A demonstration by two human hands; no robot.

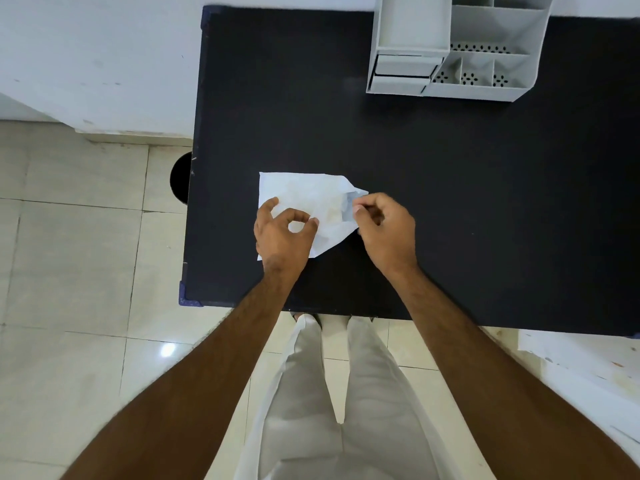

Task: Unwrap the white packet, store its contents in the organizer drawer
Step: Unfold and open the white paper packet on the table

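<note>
A crumpled white paper packet (308, 192) lies partly unfolded on the black table (450, 202), near its front left. My left hand (282, 233) rests on the packet's left part, thumb and fingers curled onto the paper. My right hand (386, 226) pinches the packet's right corner between thumb and forefinger. Something pale shows inside the folds near that corner; I cannot tell what it is. The grey organizer (453, 46) stands at the table's far edge, with two small drawers (403, 72) on its left side, both pushed in.
The organizer has several open compartments with perforated bottoms on its right. A dark round object (181, 176) sits on the tiled floor beside the table's left edge. A white stained surface (588, 368) lies at the lower right. My legs stand at the table's front edge.
</note>
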